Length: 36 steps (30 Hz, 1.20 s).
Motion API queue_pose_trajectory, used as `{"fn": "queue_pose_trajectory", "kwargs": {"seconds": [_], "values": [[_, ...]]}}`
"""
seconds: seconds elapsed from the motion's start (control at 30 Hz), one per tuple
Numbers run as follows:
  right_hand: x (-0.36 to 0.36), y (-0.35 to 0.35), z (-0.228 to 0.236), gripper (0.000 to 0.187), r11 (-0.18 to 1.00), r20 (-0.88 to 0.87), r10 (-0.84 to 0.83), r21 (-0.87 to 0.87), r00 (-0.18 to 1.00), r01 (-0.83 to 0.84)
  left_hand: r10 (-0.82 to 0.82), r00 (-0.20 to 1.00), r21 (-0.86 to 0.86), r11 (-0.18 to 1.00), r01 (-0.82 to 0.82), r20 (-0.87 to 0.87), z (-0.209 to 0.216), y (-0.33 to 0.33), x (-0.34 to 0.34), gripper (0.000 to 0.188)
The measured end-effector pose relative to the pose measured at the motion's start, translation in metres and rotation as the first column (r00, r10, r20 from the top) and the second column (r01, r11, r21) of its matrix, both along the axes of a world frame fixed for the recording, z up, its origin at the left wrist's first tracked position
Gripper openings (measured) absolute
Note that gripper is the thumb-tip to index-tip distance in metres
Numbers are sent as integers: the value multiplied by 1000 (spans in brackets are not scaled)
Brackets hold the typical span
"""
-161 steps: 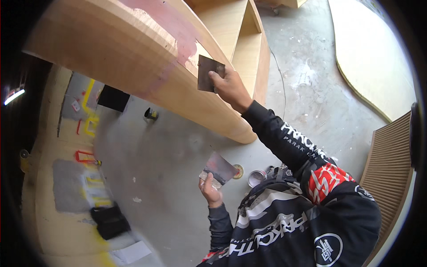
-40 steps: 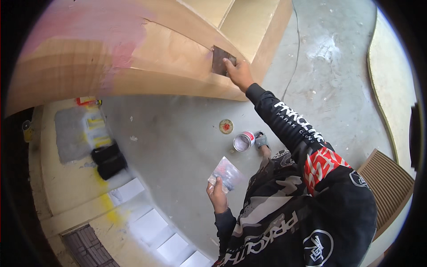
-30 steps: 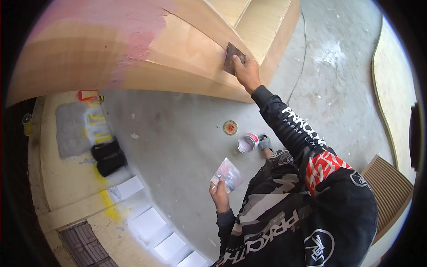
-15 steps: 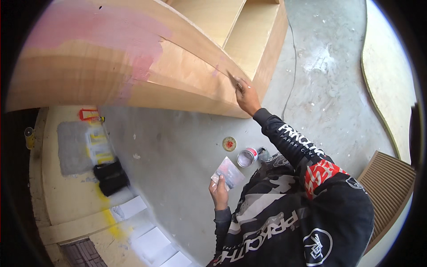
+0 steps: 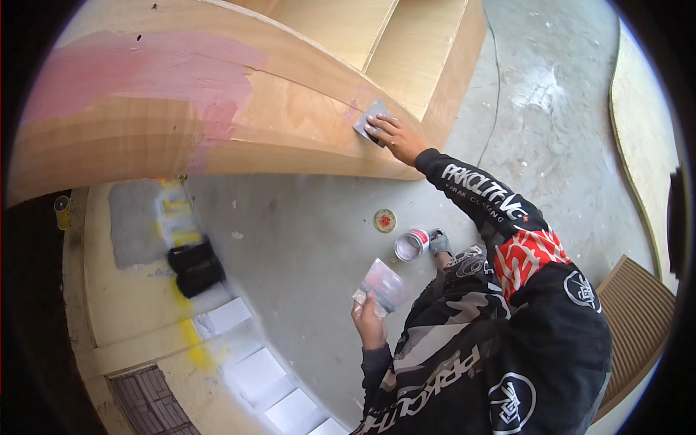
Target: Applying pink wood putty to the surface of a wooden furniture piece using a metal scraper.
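Note:
My right hand (image 5: 395, 136) grips a flat grey putty scraper (image 5: 373, 119) and presses its blade against the side of a curved wooden cabinet (image 5: 304, 109). Pink filler (image 5: 145, 69) covers a wide patch of that panel at the left, with faint pink smears beside the blade. Lower down, my left hand (image 5: 370, 322) holds a thin square plate (image 5: 384, 285), smeared with grey and pinkish filler, thumb on top. Close by on the floor stands an open can (image 5: 412, 245) of pale filler. Its round lid (image 5: 384, 220) lies next to it.
A cable (image 5: 497, 80) runs along the grey floor right of the cabinet. At the left, a pale board (image 5: 101, 290) carries white sheets (image 5: 254, 373) and a black object (image 5: 197, 267). A slatted panel (image 5: 634, 326) and a curved-edge board (image 5: 645, 130) are at the right.
My right hand has turned the scraper from edge-on to flat against the panel, its broad face now showing. The view has shifted slightly; my left hand still holds the plate.

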State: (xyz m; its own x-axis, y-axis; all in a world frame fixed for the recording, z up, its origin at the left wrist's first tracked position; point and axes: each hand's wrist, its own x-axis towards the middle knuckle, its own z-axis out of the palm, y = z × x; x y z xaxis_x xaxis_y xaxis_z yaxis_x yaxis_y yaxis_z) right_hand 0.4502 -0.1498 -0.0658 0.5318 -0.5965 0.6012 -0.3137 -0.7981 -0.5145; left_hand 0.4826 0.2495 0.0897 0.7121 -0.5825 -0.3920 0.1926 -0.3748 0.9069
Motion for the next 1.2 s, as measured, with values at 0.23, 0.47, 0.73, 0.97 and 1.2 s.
{"fn": "queue_pose_trajectory", "kwargs": {"seconds": [0.23,0.47,0.73,0.97,1.2], "values": [[-77,104,64,72,819,295,286,418,911,-393,130,723,-303,847,-437,-679,9,-36,-7,24],[-182,195,141,74,805,321,462,240,827,-543,-34,651,-325,885,-333,-759,42,-83,-32,27],[-184,179,195,31,351,615,-344,785,710,-510,-10,990,-520,852,-66,-142,62,-114,-71,23],[-214,185,212,28,546,357,-36,789,933,-281,3,995,-457,888,-50,-104,43,-120,-79,26],[-204,191,185,26,243,357,89,897,930,-368,253,776,-395,745,-537,-578,46,-118,-30,22]]}}
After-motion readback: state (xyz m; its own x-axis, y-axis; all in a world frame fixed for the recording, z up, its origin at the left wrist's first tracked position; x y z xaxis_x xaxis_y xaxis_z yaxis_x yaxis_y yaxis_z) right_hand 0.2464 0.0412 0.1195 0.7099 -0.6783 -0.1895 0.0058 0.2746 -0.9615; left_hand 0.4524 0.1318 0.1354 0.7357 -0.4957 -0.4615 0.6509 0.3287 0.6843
